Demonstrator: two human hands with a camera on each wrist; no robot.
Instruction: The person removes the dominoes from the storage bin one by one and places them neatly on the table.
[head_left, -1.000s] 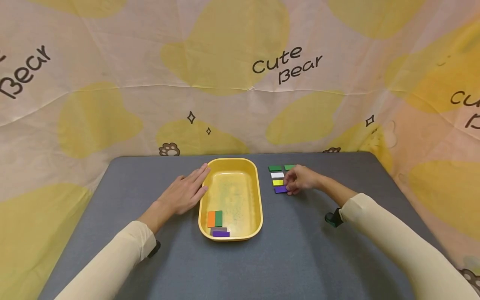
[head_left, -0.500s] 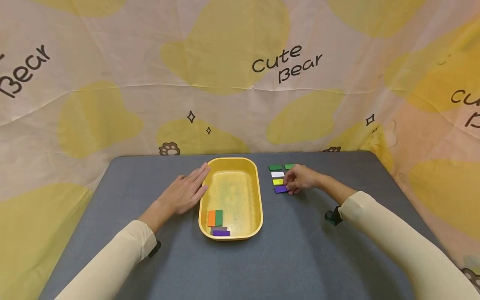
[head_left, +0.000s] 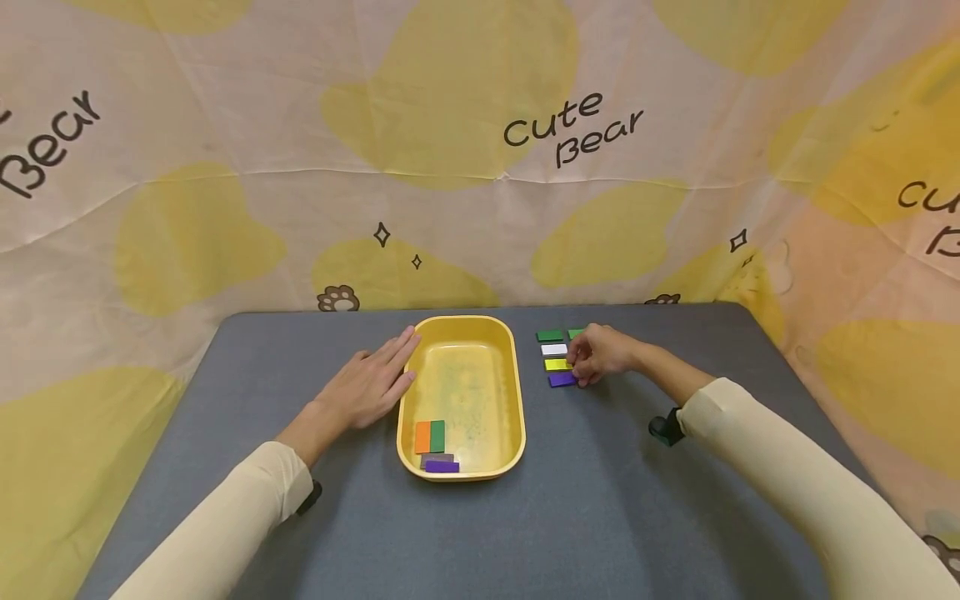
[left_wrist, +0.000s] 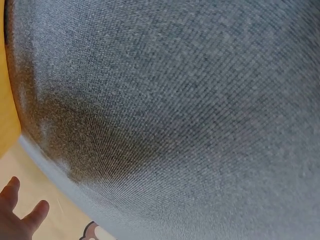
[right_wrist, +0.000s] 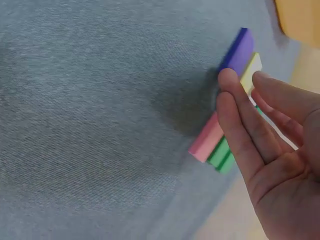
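Note:
My left hand [head_left: 367, 383] rests with straight fingers on the left rim of the yellow tray [head_left: 519, 400]. My right hand [head_left: 603, 354] is over a block of small flat coloured tiles right of the tray. In the right wrist view, its fairly straight fingers [right_wrist: 235, 120] touch the tiles where a purple tile [right_wrist: 239, 50] meets a pink tile [right_wrist: 207, 137]; the thumb stands apart. Behind the purple tile, a yellow tile [head_left: 557, 365], a white tile [head_left: 554, 350] and a dark green tile [head_left: 550, 336] form a column. A light green tile [head_left: 574, 333] shows beside them; the hand hides others.
Inside the tray, at its near left corner, lie an orange tile [head_left: 423, 437], a green tile [head_left: 437, 437], a grey tile [head_left: 431, 458] and a purple one. Everything stands on a grey cloth-covered table [head_left: 480, 542]. A patterned curtain [head_left: 450, 208] hangs behind it.
The right hand has shifted very slightly back over the tiles, showing a little more of the yellow one. The left hand and the tray stay where they were.

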